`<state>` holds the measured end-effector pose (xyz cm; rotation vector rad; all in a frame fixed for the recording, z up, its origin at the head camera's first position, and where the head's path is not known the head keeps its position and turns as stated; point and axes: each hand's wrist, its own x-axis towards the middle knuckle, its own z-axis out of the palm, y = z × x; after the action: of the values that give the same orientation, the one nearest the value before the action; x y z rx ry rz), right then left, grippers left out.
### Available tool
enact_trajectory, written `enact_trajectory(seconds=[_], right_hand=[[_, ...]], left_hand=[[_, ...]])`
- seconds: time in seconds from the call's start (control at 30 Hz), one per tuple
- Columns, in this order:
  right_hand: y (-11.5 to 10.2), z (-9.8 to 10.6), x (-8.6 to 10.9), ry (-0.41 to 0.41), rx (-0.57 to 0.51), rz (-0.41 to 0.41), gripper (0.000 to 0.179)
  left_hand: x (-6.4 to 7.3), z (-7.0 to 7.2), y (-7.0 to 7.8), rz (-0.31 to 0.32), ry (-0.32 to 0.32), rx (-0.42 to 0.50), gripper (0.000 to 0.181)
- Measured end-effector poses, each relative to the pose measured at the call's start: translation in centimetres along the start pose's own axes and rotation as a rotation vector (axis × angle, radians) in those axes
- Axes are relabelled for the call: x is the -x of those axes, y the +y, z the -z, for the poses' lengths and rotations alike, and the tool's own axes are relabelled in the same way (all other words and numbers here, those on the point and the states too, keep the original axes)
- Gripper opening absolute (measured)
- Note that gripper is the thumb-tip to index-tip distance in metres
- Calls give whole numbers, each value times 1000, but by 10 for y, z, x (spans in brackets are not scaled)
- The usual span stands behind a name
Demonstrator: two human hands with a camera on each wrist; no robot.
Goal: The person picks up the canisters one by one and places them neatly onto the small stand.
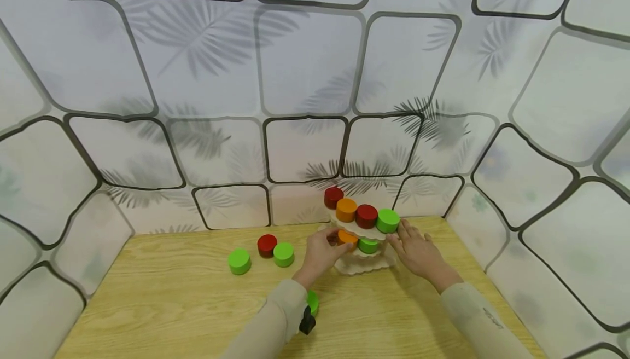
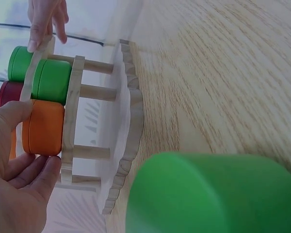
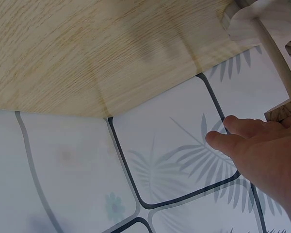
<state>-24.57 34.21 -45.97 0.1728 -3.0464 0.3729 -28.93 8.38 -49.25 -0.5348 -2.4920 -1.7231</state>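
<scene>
A wooden tiered stand with scalloped edges stands at the back right of the table. Its top tier carries a row of round blocks: a green block, an orange block, a dark red block and another dark red one. On the tier below, my left hand pinches an orange round block between thumb and fingers. Beside it sits a green round block. My right hand touches the right edge of the top tier, fingers extended; the stand partly leaves the right wrist view.
Left of the stand, two green blocks and a red block lie on the wooden table. Another green block is partly hidden by the left sleeve. Patterned walls rise behind and beside the table.
</scene>
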Motion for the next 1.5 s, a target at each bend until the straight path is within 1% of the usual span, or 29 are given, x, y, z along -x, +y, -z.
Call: enact_trajectory(seconds=[0.33, 0.63, 0.8, 1.07, 1.23, 1.4, 1.5], right_hand=[[0, 1, -1, 1, -2, 1, 71], [0, 1, -1, 3, -1, -1, 71], [0, 1, 0, 2, -9, -3, 71], [0, 1, 2, 1, -14, -1, 70], [0, 0, 1, -1, -10, -2, 71], [0, 0, 1, 5, -8, 0, 71], [0, 0, 1, 8, -8, 0, 71]], left_hand=[[-3, -2, 2, -1, 43, -22, 42], [-5, -8, 1, -31, 95, -52, 39], [-5, -10, 2, -31, 113, -60, 40], [-3, -9, 2, 1, 94, -33, 40], [-2, -7, 2, -6, 70, -18, 40], [1, 1, 1, -14, 39, 4, 43], [5, 9, -2, -12, 13, 0, 44]])
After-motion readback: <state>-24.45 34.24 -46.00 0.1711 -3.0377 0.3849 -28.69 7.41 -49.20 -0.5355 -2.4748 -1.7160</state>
